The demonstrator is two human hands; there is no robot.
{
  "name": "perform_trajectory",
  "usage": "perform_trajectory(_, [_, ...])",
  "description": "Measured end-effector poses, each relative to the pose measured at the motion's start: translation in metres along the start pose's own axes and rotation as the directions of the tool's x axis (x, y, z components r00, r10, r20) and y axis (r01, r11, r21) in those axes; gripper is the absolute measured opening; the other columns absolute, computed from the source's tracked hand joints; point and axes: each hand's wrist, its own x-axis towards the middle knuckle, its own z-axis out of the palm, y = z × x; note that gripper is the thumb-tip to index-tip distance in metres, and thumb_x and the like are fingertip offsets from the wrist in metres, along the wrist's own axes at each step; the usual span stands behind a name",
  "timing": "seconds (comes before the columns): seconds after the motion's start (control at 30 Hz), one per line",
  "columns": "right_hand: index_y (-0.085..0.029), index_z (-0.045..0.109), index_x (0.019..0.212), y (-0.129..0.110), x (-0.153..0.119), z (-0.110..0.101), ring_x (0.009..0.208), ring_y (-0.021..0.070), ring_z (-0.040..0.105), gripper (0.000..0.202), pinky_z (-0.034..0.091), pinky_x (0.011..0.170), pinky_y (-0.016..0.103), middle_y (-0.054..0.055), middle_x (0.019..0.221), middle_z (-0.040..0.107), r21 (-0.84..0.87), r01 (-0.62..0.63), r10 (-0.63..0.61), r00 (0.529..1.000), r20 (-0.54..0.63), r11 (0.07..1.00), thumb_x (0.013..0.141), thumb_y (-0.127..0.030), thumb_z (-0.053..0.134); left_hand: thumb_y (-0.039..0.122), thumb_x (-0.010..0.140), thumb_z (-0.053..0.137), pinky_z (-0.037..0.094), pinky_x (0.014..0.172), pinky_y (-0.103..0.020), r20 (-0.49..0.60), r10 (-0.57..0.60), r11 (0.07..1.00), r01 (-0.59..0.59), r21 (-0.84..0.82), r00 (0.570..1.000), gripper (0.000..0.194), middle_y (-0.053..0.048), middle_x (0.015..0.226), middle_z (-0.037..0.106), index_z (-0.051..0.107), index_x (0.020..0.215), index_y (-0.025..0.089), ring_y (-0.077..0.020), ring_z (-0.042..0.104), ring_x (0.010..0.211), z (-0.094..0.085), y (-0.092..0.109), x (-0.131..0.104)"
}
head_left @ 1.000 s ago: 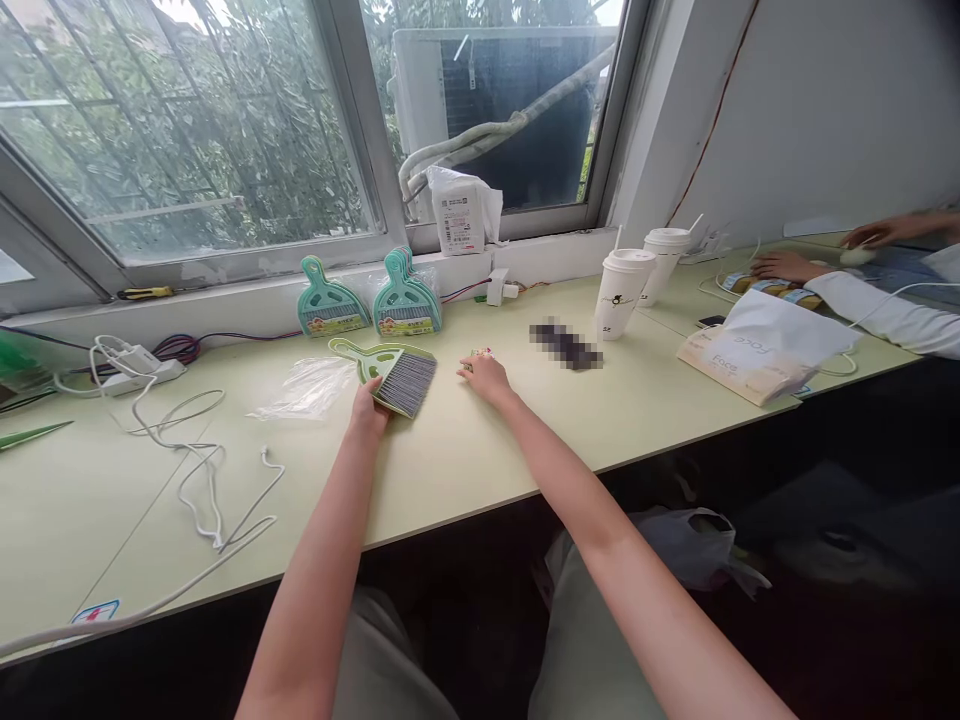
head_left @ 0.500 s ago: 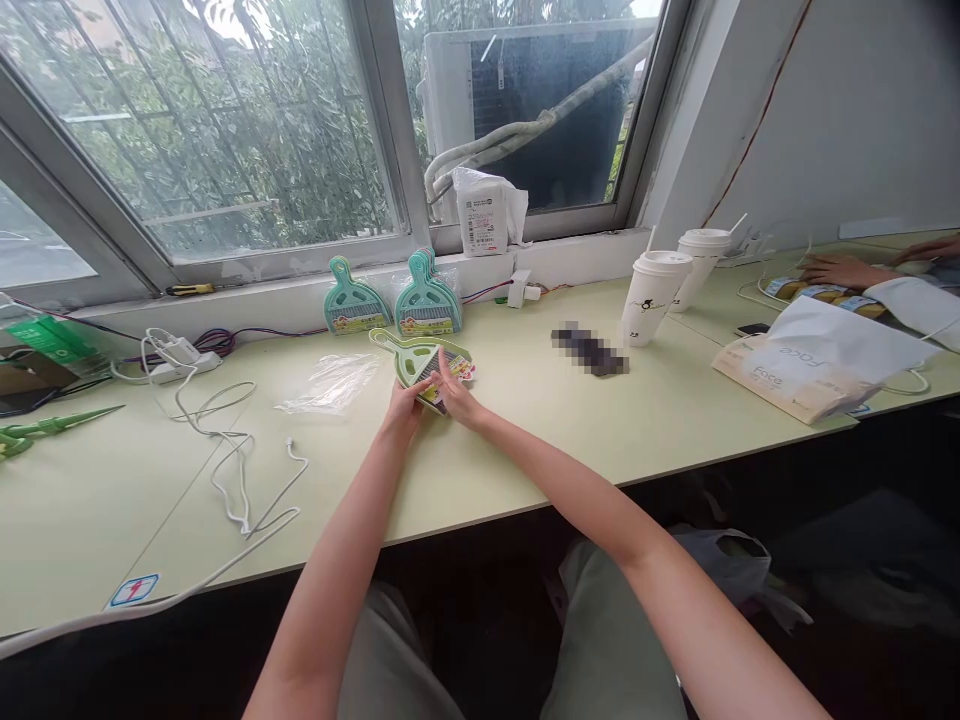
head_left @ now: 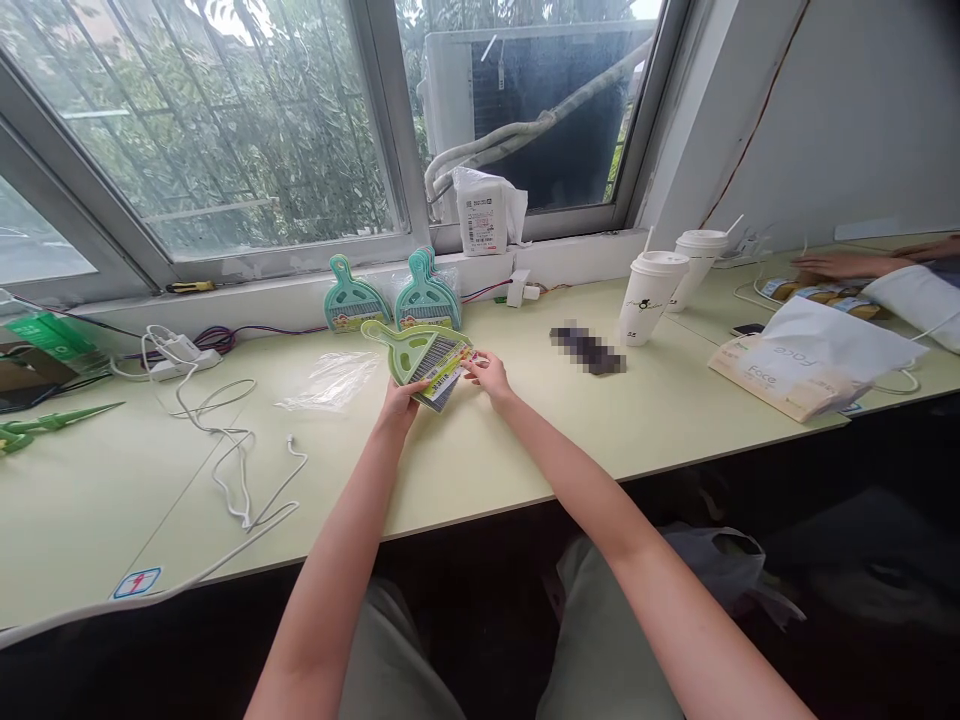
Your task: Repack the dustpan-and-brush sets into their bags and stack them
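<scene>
A light-green dustpan-and-brush set (head_left: 409, 350) is tilted above the desk, its handle pointing to the upper left. My left hand (head_left: 400, 402) is closed round its lower left edge. Across the grey bristles runs a yellow and white printed label (head_left: 448, 374). My right hand (head_left: 489, 377) pinches the label's right end; its fingertips partly cover that corner. Behind stand two groups of similar teal dustpan sets, one on the left (head_left: 352, 300) and one on the right (head_left: 427, 297), leaning against the window ledge.
Crumpled clear plastic (head_left: 330, 380) lies left of my hands, beside white cables (head_left: 240, 470) and a power strip (head_left: 184, 365). To the right are a blurred dark object (head_left: 589, 350), two paper cups (head_left: 651, 300) and a tissue pack (head_left: 787, 370). Another person's hand (head_left: 844, 266) rests at far right.
My right hand has moved right, off the middle of the set to the label's end. The set is turned so more of its bristles and label show.
</scene>
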Motion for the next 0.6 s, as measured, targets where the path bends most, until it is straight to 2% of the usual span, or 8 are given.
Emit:
perform_trajectory(0.1, [-0.015, 0.057, 0.108, 0.001, 0.007, -0.010, 0.070, 0.0157, 0.070, 0.035, 0.055, 0.069, 0.026, 0.010, 0.101, 0.069, 0.062, -0.034, 0.040, 0.994, -0.103, 0.997, 0.075, -0.019, 0.068, 0.007, 0.059, 0.076, 0.053, 0.083, -0.030, 0.036, 0.001, 1.000, -0.001, -0.011, 0.999, 0.059, -0.006, 0.102, 0.067, 0.056, 0.112, 0.020, -0.0208, 0.064, 0.094, 0.001, 0.003, 0.000])
perform_trajectory(0.17, [-0.015, 0.060, 0.101, 0.000, 0.014, -0.019, 0.075, 0.0170, 0.070, 0.026, 0.055, 0.070, 0.028, 0.010, 0.100, 0.069, 0.075, -0.019, 0.035, 0.976, -0.214, 0.997, 0.077, -0.021, 0.066, 0.017, 0.067, 0.075, 0.054, 0.081, -0.029, -0.012, -0.027, 0.999, 0.027, -0.032, 1.000, 0.043, -0.006, 0.097, 0.067, 0.059, 0.106, 0.019, -0.0202, 0.064, 0.092, -0.001, 0.007, 0.001])
perform_trajectory(0.27, [-0.017, 0.059, 0.106, -0.006, 0.024, -0.039, 0.091, 0.0175, 0.068, 0.024, 0.054, 0.078, 0.029, 0.009, 0.107, 0.068, 0.088, 0.083, -0.044, 0.927, -0.372, 0.993, 0.086, -0.026, 0.051, 0.028, 0.076, 0.068, 0.054, 0.077, -0.029, -0.145, -0.093, 0.996, 0.090, -0.023, 0.985, 0.024, -0.006, 0.088, 0.066, 0.062, 0.098, 0.019, -0.0203, 0.064, 0.087, -0.008, 0.012, 0.005])
perform_trajectory(0.33, [-0.018, 0.057, 0.112, -0.014, 0.027, -0.052, 0.096, 0.0161, 0.065, 0.029, 0.053, 0.080, 0.028, 0.008, 0.112, 0.066, 0.108, 0.182, -0.129, 0.918, -0.376, 0.977, 0.089, -0.028, 0.041, 0.031, 0.078, 0.065, 0.054, 0.074, -0.030, -0.177, -0.120, 0.992, 0.127, 0.027, 0.977, 0.022, -0.006, 0.085, 0.066, 0.063, 0.096, 0.019, -0.0206, 0.064, 0.084, -0.012, 0.013, 0.007])
perform_trajectory(0.4, [-0.020, 0.055, 0.117, -0.022, 0.024, -0.059, 0.093, 0.0148, 0.065, 0.032, 0.052, 0.078, 0.027, 0.007, 0.112, 0.065, 0.118, 0.307, -0.264, 0.921, -0.286, 0.944, 0.091, -0.033, 0.040, 0.032, 0.077, 0.066, 0.054, 0.073, -0.031, -0.156, -0.166, 0.981, 0.180, 0.079, 0.974, 0.024, -0.006, 0.083, 0.066, 0.064, 0.097, 0.018, -0.0214, 0.065, 0.082, -0.013, 0.012, 0.006])
perform_trajectory(0.5, [-0.025, 0.054, 0.118, -0.031, 0.009, -0.054, 0.082, 0.0137, 0.065, 0.039, 0.051, 0.070, 0.025, 0.002, 0.101, 0.067, 0.057, 0.466, -0.466, 0.885, -0.002, 0.883, 0.084, -0.044, 0.054, 0.032, 0.073, 0.070, 0.054, 0.072, -0.034, -0.058, -0.256, 0.961, 0.261, 0.090, 0.965, 0.031, -0.008, 0.084, 0.068, 0.064, 0.099, 0.017, -0.0237, 0.066, 0.079, -0.010, 0.010, 0.003])
perform_trajectory(0.6, [-0.025, 0.061, 0.104, -0.032, -0.010, -0.032, 0.071, 0.0126, 0.061, 0.034, 0.047, 0.066, 0.023, -0.002, 0.083, 0.069, -0.171, 0.559, -0.486, 0.808, 0.333, 0.812, 0.074, -0.040, 0.069, 0.036, 0.070, 0.073, 0.054, 0.071, -0.036, 0.066, -0.326, 0.943, 0.319, 0.098, 0.943, 0.037, -0.010, 0.083, 0.069, 0.064, 0.100, 0.017, -0.0266, 0.067, 0.076, -0.005, 0.008, -0.001])
